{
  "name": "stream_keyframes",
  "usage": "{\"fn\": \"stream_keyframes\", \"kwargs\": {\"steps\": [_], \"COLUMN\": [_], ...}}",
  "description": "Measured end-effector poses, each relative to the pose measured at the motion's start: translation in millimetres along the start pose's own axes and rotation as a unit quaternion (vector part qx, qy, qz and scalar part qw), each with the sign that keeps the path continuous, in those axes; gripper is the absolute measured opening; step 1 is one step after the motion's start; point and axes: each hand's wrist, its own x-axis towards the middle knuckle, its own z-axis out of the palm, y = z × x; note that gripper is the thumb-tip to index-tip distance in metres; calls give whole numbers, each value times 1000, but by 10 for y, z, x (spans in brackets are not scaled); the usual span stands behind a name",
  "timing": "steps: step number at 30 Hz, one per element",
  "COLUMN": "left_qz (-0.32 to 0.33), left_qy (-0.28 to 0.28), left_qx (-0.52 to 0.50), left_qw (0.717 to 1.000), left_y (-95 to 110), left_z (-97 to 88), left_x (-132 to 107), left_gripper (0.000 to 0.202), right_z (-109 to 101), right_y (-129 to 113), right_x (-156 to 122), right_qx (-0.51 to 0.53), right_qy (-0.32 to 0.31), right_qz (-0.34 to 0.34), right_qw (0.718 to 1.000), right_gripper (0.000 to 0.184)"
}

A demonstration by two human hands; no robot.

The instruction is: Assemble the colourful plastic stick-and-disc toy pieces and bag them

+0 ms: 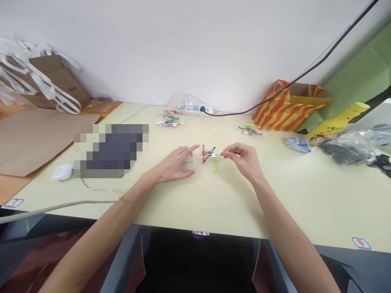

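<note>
Small plastic parts (210, 154) in red, black, white and bright green lie together on the table between my hands. My left hand (177, 165) rests just to their left, palm down, fingers and thumb apart, holding nothing that I can see. Clear plastic shows beside its fingers. On the other side, my right hand (242, 158) pinches the end of a thin white strip (218, 153) between thumb and fingertips. The strip runs over the parts; whether it is a stick or a bag's edge is too fine to make out. A bit of yellow shows under the right hand.
Bagged colourful parts (171, 119) lie at the back, with another bag (249, 130) further right. A power strip (195, 108) with a black cable stands by the wall. A striped bag (290, 106) and yellow bottle (339, 124) are right; a white case (63, 172) is left.
</note>
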Motion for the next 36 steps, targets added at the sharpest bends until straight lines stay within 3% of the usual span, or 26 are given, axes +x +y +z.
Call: {"fn": "stream_keyframes", "kwargs": {"steps": [4, 9, 16, 25, 28, 33, 36], "left_qz": [-7, 0, 21, 22, 27, 35, 41], "left_qy": [7, 14, -7, -9, -9, -10, -13], "left_qx": [-7, -3, 25, 71, 74, 78, 78], "left_qw": [1000, 1000, 999, 997, 997, 996, 996], "left_y": [-49, -73, 19, 21, 23, 34, 47], "left_z": [15, 24, 49, 113, 131, 154, 169], "left_x": [-4, -8, 8, 12, 16, 23, 31], "left_gripper": [87, 89, 93, 95, 93, 91, 91], "right_z": [-105, -139, 184, 608, 687, 743, 770], "right_y": [11, 40, 99, 167, 244, 289, 248], "right_x": [18, 33, -21, -125, -160, -188, -184], "right_qx": [-2, -55, -80, -5, -31, -179, -230], "right_qy": [22, -14, 5, -60, -82, -90, -92], "right_qz": [-11, -46, -30, 100, 78, -7, -2], "right_qw": [1000, 997, 996, 993, 993, 980, 969], "right_gripper": [12, 8, 10, 20, 17, 10, 12]}}
